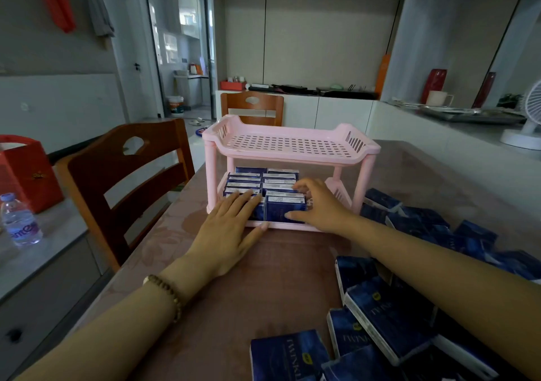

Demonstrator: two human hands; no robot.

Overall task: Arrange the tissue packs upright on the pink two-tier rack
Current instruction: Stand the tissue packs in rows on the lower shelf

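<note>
A pink two-tier rack (289, 158) stands on the brown table. Its top tier holds nothing. On the lower tier several dark blue tissue packs (248, 181) stand upright in two rows. My right hand (320, 205) grips the front pack of the right row (282, 209), thumb on its face and fingers over its top. My left hand (231, 228) lies flat, fingers spread, against the front pack of the left row, which it mostly hides. Loose tissue packs (380, 316) lie piled on the table at the right, under and around my right forearm.
A wooden chair (126, 181) stands at the table's left edge and another (251, 108) behind the rack. A water bottle (20, 222) and a red bag (23, 172) sit on a side surface at the left. A white fan (527, 117) stands on the right counter.
</note>
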